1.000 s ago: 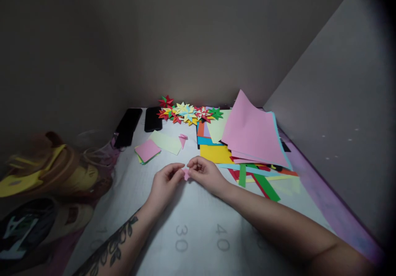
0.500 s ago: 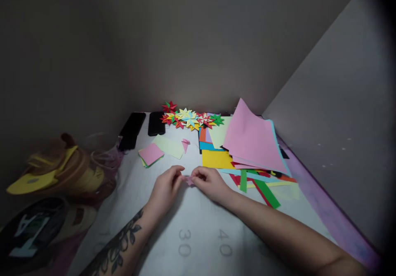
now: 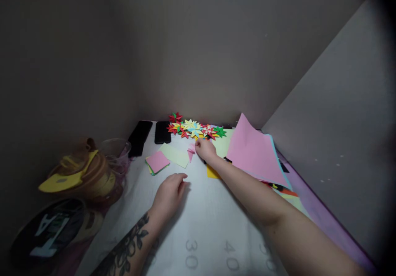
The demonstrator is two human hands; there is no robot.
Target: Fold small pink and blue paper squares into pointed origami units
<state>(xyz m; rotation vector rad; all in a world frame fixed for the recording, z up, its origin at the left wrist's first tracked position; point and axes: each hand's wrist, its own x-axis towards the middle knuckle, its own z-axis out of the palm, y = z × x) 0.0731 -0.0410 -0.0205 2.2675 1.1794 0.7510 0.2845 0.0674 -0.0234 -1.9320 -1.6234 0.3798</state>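
Observation:
My right hand point(image 3: 206, 149) reaches far forward, its fingers pinched on a small folded pink paper piece point(image 3: 192, 147). Just below those fingertips, another folded pink paper piece point(image 3: 190, 155) lies on the white cloth; the two almost overlap. My left hand point(image 3: 170, 193) rests nearer to me, loosely curved, fingers a little apart, with nothing visible in it. Ahead of it are a stack of small paper squares point(image 3: 157, 161), pink on top, and a pale green paper strip point(image 3: 175, 155).
Several folded paper stars point(image 3: 194, 128) lie along the wall. Large pink sheets point(image 3: 255, 152) stand on the right over coloured paper. Two black phones point(image 3: 163, 133) lie at the back left. A brown pot with yellow parts point(image 3: 83, 175), a clear cup point(image 3: 116, 150) and a black cap point(image 3: 49, 228) crowd the left.
My hands have parted. The right hand has moved forward with the pink paper piece to beside the other one; the left hand has let go and stayed near. The view has shifted slightly.

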